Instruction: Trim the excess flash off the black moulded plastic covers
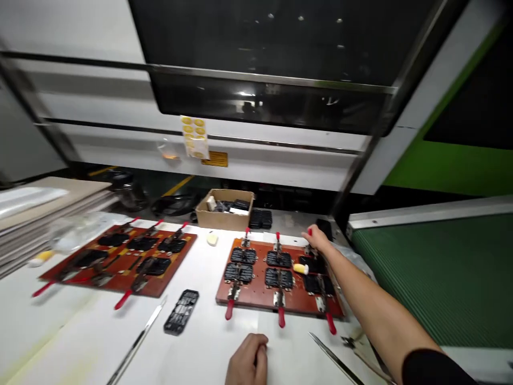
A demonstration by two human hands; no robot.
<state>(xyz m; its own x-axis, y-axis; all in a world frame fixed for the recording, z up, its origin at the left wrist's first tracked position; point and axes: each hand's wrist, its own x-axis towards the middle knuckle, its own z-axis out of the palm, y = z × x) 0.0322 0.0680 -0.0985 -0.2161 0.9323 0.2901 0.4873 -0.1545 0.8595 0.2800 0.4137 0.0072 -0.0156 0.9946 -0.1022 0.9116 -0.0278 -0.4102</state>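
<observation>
My right hand [317, 238] is closed around the red handle [310, 232] of a toggle clamp at the back right corner of the right-hand brown fixture board [256, 293]. Several black plastic parts [279, 278] sit on that board under clamps with red handles. A yellow-and-white piece [301, 269] lies between parts there. Low in the middle, my left hand [248, 359] rests at the white table with fingers curled; anything inside them is hidden. Left of it lies a loose black slotted part [181, 312].
Another clamp board [150, 286] with black parts stands at left. A knife-like tool [138, 340] and tweezers-like tool [334, 357] lie in front, with pliers [352, 345] at right. Behind stands a cardboard box [216, 220] of parts. A green ribbed conveyor [436, 267] borders the right.
</observation>
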